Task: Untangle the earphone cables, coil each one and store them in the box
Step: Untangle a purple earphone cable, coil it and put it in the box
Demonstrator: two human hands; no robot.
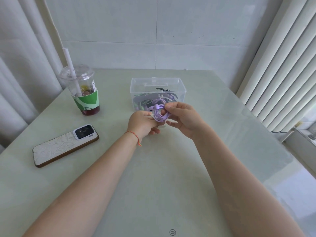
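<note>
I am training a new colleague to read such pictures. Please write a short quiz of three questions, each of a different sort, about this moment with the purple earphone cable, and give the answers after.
1. True or false: the clear box already holds other cables.
2. Multiple choice: the purple earphone cable is
A. lying stretched out on the table
B. coiled and held between the two hands
C. wrapped round the phone
3. Short answer: which two things stand or lie on the table on the person's left side?

Key
1. True: green and dark cables show through its wall.
2. B: the right hand pinches the coil, the left hand is beside it.
3. The drink cup and the phone.
</note>
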